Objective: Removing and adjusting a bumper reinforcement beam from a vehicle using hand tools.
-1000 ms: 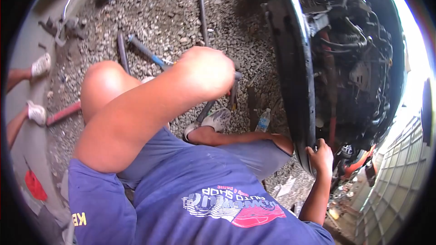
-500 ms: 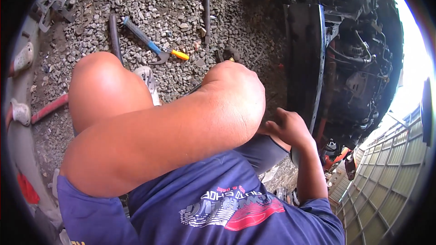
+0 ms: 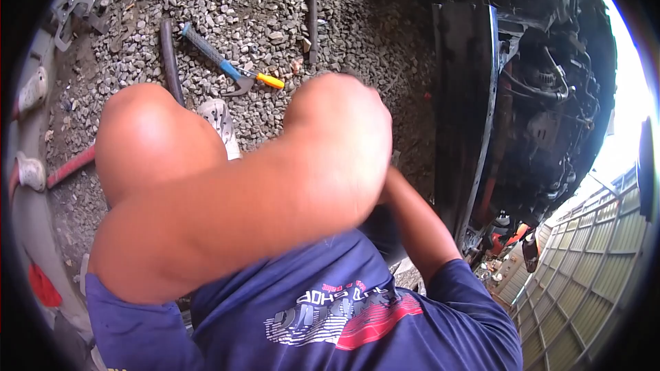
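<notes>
"What are the fingers holding?"

"I cannot tell: the bent left arm point(image 3: 240, 206) is hiding both hands."

"And the long black panel point(image 3: 464, 103)?"

"It's showing a pale edge point(image 3: 493, 62), running beside the car point(image 3: 550, 124) at right. The right forearm point(image 3: 418, 209) is slanting inward, the right hand no longer showing near the panel."

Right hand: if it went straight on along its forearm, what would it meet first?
Unclear: the left arm hides the right hand. It may meet that arm, or pass beneath toward the gravel.
</notes>
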Available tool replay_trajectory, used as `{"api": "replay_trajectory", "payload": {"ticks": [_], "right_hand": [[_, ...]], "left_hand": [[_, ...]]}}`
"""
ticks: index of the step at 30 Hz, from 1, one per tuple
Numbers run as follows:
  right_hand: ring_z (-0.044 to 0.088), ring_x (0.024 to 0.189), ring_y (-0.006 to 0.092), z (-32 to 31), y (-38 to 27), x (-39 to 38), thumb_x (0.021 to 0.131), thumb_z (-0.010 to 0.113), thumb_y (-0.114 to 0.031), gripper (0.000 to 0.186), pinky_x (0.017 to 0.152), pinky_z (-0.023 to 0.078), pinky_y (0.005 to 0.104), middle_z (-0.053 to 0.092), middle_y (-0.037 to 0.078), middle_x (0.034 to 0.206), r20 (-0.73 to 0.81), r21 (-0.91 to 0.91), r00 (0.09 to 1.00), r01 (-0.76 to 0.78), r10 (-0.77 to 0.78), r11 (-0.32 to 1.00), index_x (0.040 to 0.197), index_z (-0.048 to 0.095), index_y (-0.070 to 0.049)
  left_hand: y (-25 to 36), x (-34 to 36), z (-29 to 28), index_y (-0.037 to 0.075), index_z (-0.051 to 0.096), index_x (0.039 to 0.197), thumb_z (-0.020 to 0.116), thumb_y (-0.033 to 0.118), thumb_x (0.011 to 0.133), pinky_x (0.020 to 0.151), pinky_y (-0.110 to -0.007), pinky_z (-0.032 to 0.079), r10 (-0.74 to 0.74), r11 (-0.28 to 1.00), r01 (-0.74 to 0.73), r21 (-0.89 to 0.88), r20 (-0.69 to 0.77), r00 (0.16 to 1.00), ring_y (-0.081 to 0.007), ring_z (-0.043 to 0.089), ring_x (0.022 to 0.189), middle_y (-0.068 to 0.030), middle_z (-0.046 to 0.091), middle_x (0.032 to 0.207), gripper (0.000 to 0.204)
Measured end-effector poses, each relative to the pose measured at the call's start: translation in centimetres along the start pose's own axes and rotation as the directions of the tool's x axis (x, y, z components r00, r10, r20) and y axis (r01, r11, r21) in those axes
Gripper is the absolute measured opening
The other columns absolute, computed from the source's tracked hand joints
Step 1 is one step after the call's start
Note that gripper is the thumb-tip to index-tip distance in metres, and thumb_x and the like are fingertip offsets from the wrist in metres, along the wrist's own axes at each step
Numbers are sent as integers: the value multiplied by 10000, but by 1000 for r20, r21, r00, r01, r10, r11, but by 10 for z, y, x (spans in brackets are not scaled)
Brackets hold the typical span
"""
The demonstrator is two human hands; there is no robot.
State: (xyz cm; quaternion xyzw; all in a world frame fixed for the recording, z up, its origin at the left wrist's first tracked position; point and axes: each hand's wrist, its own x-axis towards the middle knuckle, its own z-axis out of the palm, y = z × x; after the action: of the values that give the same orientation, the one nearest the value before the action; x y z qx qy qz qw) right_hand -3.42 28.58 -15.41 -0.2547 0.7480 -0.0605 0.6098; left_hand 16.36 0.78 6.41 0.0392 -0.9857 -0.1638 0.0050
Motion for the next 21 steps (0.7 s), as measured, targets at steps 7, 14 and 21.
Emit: {"api": "replay_trajectory", "payload": {"ticks": [7,14,21], "right_hand": [[601,1376,405,18,7,74,942,790,-393,712,1165,466,463,633,247,1472,90,-357,994,-29,65,934,1548,548,-109],[558,1418,420,20,14,119,896,799,-512,876,1200,432,472,620,270,1475,123,-322,977,-128,175,938,1624,464,-160],[535,1414,466,22,18,139,855,808,-555,937,1186,443,473,662,281,1408,67,-312,927,-332,369,890,1619,470,-131]], "left_hand": [[31,-65,27,93,640,865,647,231,882,557,-324,450,-46,872,54,-487,30,999,-167,613,593,-6,586,643,139],[-33,-42,57,93,646,862,637,222,878,551,-293,448,93,911,-56,-408,70,993,-137,607,596,7,591,649,130],[-70,-12,46,92,652,859,626,213,874,544,-261,446,197,963,-170,-209,117,973,-107,602,599,19,597,654,124]]}}
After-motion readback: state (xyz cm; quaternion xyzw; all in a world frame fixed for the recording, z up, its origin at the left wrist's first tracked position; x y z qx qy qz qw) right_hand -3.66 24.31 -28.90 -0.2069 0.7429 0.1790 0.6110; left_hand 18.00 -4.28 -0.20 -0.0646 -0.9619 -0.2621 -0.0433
